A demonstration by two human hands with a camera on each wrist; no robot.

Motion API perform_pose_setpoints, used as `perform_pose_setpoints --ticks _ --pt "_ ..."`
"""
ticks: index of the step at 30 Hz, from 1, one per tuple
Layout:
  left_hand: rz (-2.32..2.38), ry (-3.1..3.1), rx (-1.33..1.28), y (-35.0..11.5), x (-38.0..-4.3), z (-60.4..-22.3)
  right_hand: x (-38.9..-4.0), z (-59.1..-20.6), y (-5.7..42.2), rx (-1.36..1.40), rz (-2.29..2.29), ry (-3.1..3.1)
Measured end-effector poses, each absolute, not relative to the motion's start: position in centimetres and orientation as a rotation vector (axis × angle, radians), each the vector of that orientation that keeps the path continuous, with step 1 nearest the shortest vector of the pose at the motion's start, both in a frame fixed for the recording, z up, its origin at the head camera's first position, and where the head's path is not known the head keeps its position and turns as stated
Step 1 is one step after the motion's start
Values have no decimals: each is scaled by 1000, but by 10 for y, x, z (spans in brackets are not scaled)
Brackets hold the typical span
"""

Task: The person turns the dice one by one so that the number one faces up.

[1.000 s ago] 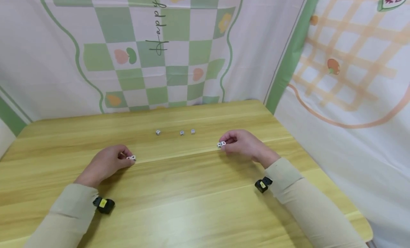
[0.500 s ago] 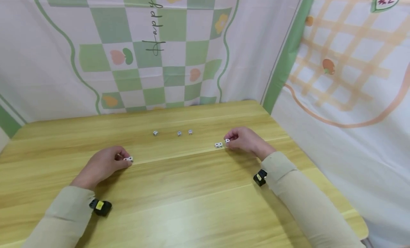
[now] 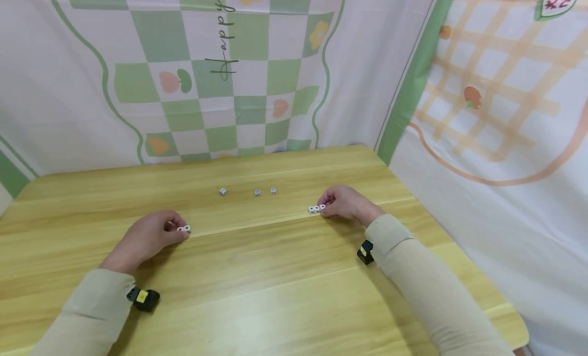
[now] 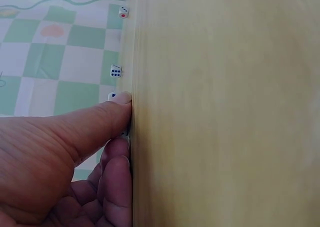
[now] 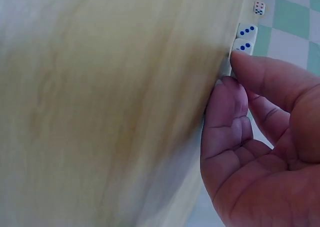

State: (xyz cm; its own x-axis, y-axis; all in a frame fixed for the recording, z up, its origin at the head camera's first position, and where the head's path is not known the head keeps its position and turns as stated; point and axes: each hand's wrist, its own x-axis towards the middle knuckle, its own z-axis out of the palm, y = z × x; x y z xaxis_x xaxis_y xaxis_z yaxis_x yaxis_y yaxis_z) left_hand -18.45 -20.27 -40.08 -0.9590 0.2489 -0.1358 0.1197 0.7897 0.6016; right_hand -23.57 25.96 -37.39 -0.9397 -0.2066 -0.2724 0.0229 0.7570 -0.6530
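On the left of the table, my left hand (image 3: pixel 149 238) pinches small white dice (image 3: pixel 187 228) between thumb and fingers. Two of these show in the head view, and the thumb covers part of them in the left wrist view. My right hand (image 3: pixel 349 204) pinches a white die (image 3: pixel 322 207) at the right end of a short row. Two more dice (image 3: pixel 313 209) stand side by side against it. In the right wrist view, dice (image 5: pixel 246 32) with blue pips show past the thumb tip, while the fingertips hide the pinched one.
Three loose dice stand farther back on the wooden table (image 3: pixel 248 274): one die (image 3: pixel 222 191) alone at left, another die (image 3: pixel 257 192) near a third die (image 3: pixel 273 190). A patterned curtain (image 3: pixel 220 116) hangs behind the table, another curtain (image 3: pixel 482 131) along its right.
My right hand drew back right with one die, leaving two on the table, then came left and set that die against their right end. The left hand stays on its dice.
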Motion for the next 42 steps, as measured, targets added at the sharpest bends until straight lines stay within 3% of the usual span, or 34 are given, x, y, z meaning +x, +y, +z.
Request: perform_pose_setpoints --ticks 42 --pt "916 2826 300 -202 -191 -404 -248 -387 266 -211 -1122 2486"
